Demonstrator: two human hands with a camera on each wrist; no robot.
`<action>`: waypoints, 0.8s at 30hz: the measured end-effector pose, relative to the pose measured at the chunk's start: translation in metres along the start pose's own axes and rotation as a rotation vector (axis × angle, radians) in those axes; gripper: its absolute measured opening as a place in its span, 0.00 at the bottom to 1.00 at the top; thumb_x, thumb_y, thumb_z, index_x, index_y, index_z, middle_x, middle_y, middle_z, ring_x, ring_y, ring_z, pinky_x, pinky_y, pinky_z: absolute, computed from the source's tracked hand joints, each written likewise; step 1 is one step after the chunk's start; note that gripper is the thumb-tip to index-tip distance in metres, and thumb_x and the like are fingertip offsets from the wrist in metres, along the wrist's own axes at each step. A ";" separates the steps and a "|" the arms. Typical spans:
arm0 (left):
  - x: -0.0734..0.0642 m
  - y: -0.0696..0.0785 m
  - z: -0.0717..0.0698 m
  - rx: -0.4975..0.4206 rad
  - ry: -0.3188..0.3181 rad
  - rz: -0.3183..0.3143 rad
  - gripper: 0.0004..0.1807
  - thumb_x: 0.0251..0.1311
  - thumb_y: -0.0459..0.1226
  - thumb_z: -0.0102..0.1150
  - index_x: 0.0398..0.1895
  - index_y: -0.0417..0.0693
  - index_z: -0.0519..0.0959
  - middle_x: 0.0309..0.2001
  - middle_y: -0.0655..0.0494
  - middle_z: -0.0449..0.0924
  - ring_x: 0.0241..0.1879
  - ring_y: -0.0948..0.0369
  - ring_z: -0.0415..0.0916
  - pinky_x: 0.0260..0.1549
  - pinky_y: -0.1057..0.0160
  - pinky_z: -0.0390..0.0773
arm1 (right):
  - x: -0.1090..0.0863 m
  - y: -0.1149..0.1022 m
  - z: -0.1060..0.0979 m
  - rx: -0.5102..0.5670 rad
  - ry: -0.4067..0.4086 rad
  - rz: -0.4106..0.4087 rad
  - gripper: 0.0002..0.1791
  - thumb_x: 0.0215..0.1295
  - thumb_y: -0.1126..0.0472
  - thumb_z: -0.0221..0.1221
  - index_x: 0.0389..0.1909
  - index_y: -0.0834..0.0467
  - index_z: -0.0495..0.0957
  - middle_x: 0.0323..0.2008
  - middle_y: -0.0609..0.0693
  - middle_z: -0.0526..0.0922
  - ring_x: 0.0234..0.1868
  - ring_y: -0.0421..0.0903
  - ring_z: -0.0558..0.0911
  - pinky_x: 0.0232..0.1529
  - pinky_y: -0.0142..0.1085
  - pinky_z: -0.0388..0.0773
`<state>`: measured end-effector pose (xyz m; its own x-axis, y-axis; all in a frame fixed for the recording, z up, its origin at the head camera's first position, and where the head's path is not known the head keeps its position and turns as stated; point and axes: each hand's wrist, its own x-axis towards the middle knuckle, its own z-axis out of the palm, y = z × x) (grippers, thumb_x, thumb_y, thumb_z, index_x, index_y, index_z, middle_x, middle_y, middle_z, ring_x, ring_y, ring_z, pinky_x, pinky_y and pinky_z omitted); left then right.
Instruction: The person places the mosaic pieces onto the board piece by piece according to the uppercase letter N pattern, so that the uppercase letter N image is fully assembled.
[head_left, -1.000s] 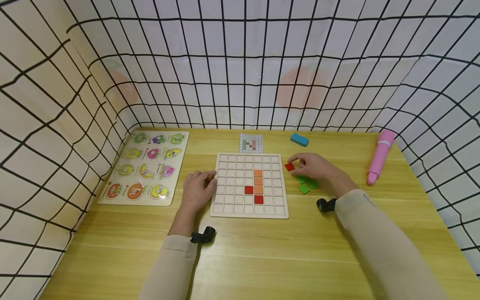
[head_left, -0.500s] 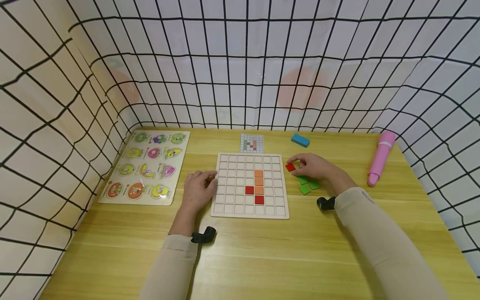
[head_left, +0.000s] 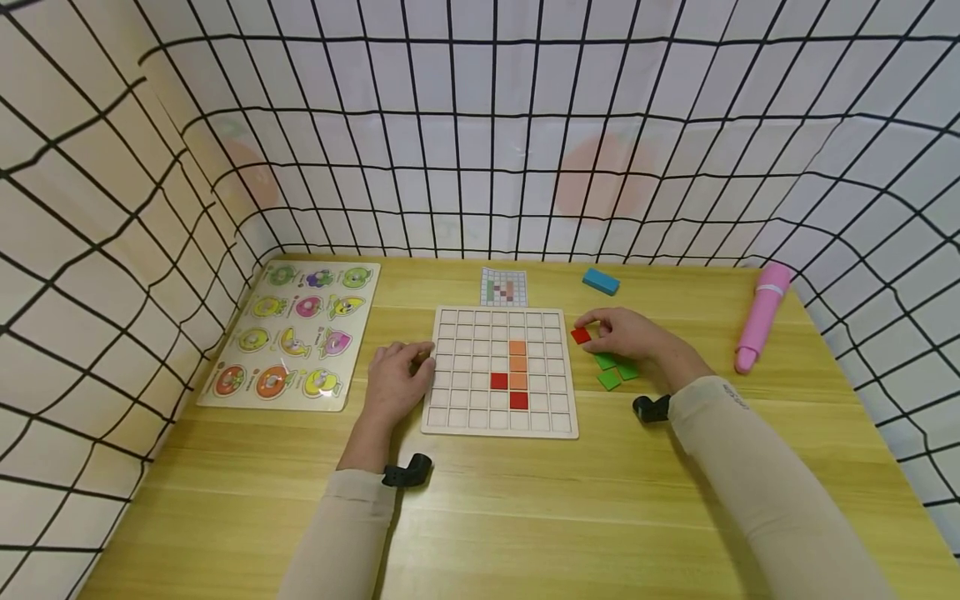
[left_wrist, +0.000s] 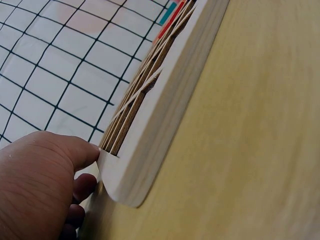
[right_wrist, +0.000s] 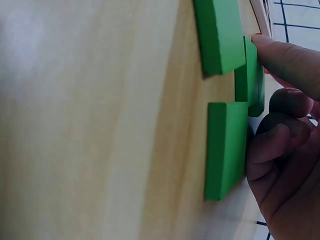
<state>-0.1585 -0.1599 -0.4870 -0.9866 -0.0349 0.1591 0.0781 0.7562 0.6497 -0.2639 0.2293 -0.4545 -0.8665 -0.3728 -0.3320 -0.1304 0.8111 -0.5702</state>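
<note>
In the head view, my right hand [head_left: 630, 335] pinches a small red square tile [head_left: 581, 335] between thumb and forefinger, just right of a wooden grid board [head_left: 457, 400]. Three green square tiles [head_left: 609, 379] lie under and beside that hand; in the right wrist view its curled fingers sit close to a green tile [right_wrist: 225, 150]. On the board are a column of three orange tiles [head_left: 517, 363] and two red tiles [head_left: 518, 401]. My left hand [head_left: 399, 379] rests loosely bent at the board's left edge; its thumb touches that edge in the left wrist view.
A small printed grid card [head_left: 503, 287] lies behind the board. Near it is a blue block [head_left: 601, 282]. A fruit picture board [head_left: 292, 337] lies at the left, a pink stick-shaped object [head_left: 763, 317] at the right. Black wire mesh [head_left: 491, 167] surrounds the table's back and sides.
The head view has shifted very slightly. Both hands keep their places, with the red tile still between the right thumb and forefinger.
</note>
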 end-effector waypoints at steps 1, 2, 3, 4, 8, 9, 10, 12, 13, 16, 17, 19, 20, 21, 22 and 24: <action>0.000 0.000 0.000 -0.001 -0.002 -0.003 0.19 0.68 0.42 0.58 0.59 0.51 0.84 0.45 0.48 0.84 0.47 0.48 0.71 0.57 0.48 0.64 | 0.000 0.000 0.000 0.005 0.004 0.000 0.22 0.69 0.53 0.64 0.62 0.53 0.78 0.28 0.50 0.68 0.29 0.47 0.69 0.33 0.38 0.65; 0.000 0.000 0.000 -0.003 -0.003 -0.005 0.19 0.68 0.42 0.58 0.59 0.51 0.84 0.45 0.48 0.84 0.48 0.48 0.71 0.57 0.48 0.64 | 0.000 0.001 0.001 0.008 0.008 -0.002 0.22 0.69 0.53 0.64 0.61 0.53 0.78 0.28 0.49 0.68 0.28 0.47 0.69 0.33 0.38 0.65; 0.000 0.000 0.000 -0.005 -0.003 -0.006 0.19 0.68 0.42 0.58 0.59 0.51 0.84 0.45 0.48 0.84 0.48 0.48 0.71 0.57 0.48 0.64 | 0.000 0.001 0.001 0.011 0.013 -0.003 0.21 0.69 0.53 0.64 0.60 0.54 0.78 0.28 0.49 0.69 0.28 0.47 0.69 0.32 0.37 0.65; 0.000 0.000 0.000 -0.004 -0.003 -0.005 0.19 0.68 0.42 0.58 0.59 0.51 0.84 0.45 0.48 0.84 0.48 0.48 0.71 0.57 0.48 0.64 | 0.000 0.002 0.002 0.013 0.019 -0.007 0.20 0.70 0.54 0.64 0.59 0.54 0.79 0.27 0.49 0.69 0.28 0.46 0.69 0.32 0.37 0.66; 0.000 -0.001 0.000 0.001 -0.003 0.000 0.19 0.68 0.42 0.58 0.60 0.51 0.84 0.45 0.48 0.84 0.47 0.48 0.71 0.57 0.47 0.64 | 0.001 0.004 0.004 0.007 0.040 -0.031 0.17 0.70 0.53 0.63 0.56 0.55 0.80 0.27 0.49 0.70 0.27 0.46 0.70 0.31 0.37 0.67; 0.001 -0.001 0.000 0.003 -0.004 0.001 0.19 0.68 0.43 0.58 0.60 0.51 0.83 0.45 0.48 0.84 0.47 0.48 0.71 0.57 0.48 0.64 | 0.001 0.005 0.004 0.003 0.046 -0.036 0.17 0.70 0.53 0.63 0.56 0.55 0.80 0.27 0.49 0.70 0.27 0.46 0.70 0.31 0.37 0.67; 0.001 -0.001 0.000 0.005 -0.004 0.002 0.19 0.69 0.42 0.58 0.60 0.51 0.83 0.45 0.48 0.84 0.47 0.48 0.71 0.57 0.48 0.64 | 0.000 0.004 0.004 0.001 0.050 -0.039 0.17 0.70 0.53 0.63 0.56 0.55 0.80 0.28 0.49 0.71 0.27 0.46 0.70 0.31 0.37 0.67; 0.001 -0.001 0.000 0.007 -0.006 0.001 0.19 0.69 0.42 0.57 0.60 0.51 0.84 0.45 0.48 0.84 0.47 0.48 0.71 0.57 0.48 0.64 | -0.001 0.003 0.004 -0.001 0.054 -0.037 0.17 0.70 0.52 0.63 0.55 0.55 0.80 0.28 0.49 0.71 0.27 0.46 0.70 0.31 0.37 0.67; 0.001 -0.001 0.000 0.007 -0.006 0.002 0.19 0.69 0.42 0.57 0.60 0.51 0.83 0.45 0.48 0.84 0.47 0.48 0.71 0.57 0.48 0.64 | -0.002 0.002 0.004 -0.003 0.055 -0.035 0.17 0.71 0.52 0.63 0.55 0.55 0.80 0.28 0.49 0.71 0.26 0.46 0.70 0.30 0.37 0.67; 0.001 -0.001 0.000 0.008 -0.007 0.001 0.19 0.69 0.42 0.58 0.60 0.51 0.83 0.45 0.48 0.84 0.46 0.48 0.70 0.57 0.48 0.64 | -0.005 0.000 0.005 -0.004 0.061 -0.032 0.17 0.70 0.52 0.63 0.55 0.55 0.80 0.27 0.49 0.71 0.26 0.46 0.70 0.30 0.37 0.67; 0.001 -0.001 -0.001 0.009 -0.007 0.000 0.19 0.69 0.42 0.58 0.60 0.51 0.83 0.45 0.48 0.84 0.46 0.49 0.70 0.56 0.48 0.64 | -0.007 -0.001 0.005 -0.003 0.065 -0.030 0.17 0.70 0.52 0.63 0.55 0.55 0.80 0.27 0.49 0.71 0.26 0.46 0.70 0.30 0.36 0.67; 0.001 0.000 -0.001 0.010 -0.006 0.001 0.19 0.69 0.42 0.58 0.60 0.51 0.83 0.45 0.48 0.84 0.46 0.49 0.70 0.56 0.49 0.64 | -0.009 -0.002 0.005 -0.002 0.073 -0.031 0.17 0.70 0.52 0.63 0.54 0.54 0.80 0.27 0.49 0.71 0.26 0.46 0.70 0.30 0.37 0.67; 0.001 0.000 -0.001 0.011 -0.006 0.001 0.19 0.69 0.42 0.58 0.60 0.51 0.83 0.45 0.48 0.84 0.45 0.49 0.70 0.56 0.49 0.64 | -0.010 -0.003 0.005 -0.001 0.077 -0.031 0.17 0.70 0.52 0.63 0.54 0.54 0.80 0.27 0.49 0.71 0.26 0.46 0.70 0.30 0.37 0.67; 0.001 0.000 -0.001 0.011 -0.007 0.001 0.19 0.69 0.42 0.58 0.60 0.51 0.83 0.45 0.48 0.84 0.45 0.49 0.70 0.55 0.49 0.64 | -0.011 -0.004 0.006 0.002 0.081 -0.028 0.16 0.70 0.51 0.63 0.54 0.54 0.80 0.27 0.49 0.71 0.26 0.46 0.70 0.31 0.37 0.67; 0.000 0.000 -0.001 0.011 -0.005 0.003 0.19 0.68 0.42 0.58 0.60 0.51 0.83 0.45 0.48 0.84 0.45 0.49 0.70 0.55 0.49 0.64 | -0.013 -0.005 0.006 0.003 0.085 -0.028 0.16 0.70 0.51 0.63 0.54 0.53 0.80 0.27 0.49 0.71 0.27 0.46 0.70 0.31 0.37 0.67; 0.000 0.000 -0.001 0.009 -0.005 0.003 0.19 0.68 0.42 0.58 0.60 0.50 0.84 0.45 0.48 0.84 0.46 0.49 0.70 0.55 0.49 0.64 | -0.016 -0.008 0.007 0.005 0.093 -0.031 0.16 0.70 0.51 0.63 0.53 0.52 0.80 0.27 0.49 0.70 0.27 0.46 0.69 0.31 0.38 0.66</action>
<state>-0.1586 -0.1606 -0.4863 -0.9871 -0.0290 0.1574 0.0801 0.7618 0.6428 -0.2460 0.2255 -0.4496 -0.9032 -0.3538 -0.2431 -0.1557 0.7977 -0.5827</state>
